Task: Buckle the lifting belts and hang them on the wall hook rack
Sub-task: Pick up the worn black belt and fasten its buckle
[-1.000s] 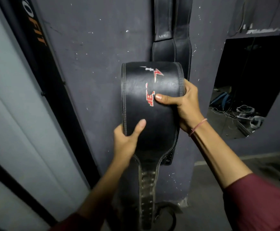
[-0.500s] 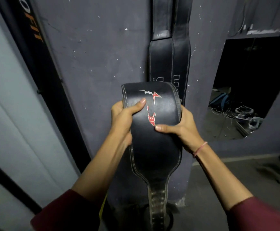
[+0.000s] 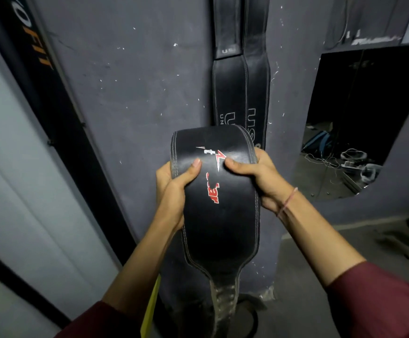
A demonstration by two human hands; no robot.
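The left hand (image 3: 174, 189) has climbed up opposite the right hand (image 3: 257, 176), both clutching the lowered belt (image 3: 223, 228), still unhung.

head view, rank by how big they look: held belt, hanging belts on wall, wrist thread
1. held belt, though nearest the camera
2. hanging belts, tops cut off
3. wrist thread

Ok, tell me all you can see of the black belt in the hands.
The belt is black, leather-looking, with pale edge stitching and a red and white logo. It bends over at the top, and its wide part narrows below into a worn strap with holes. The left hand and right hand grip its upper sides, thumbs in front.
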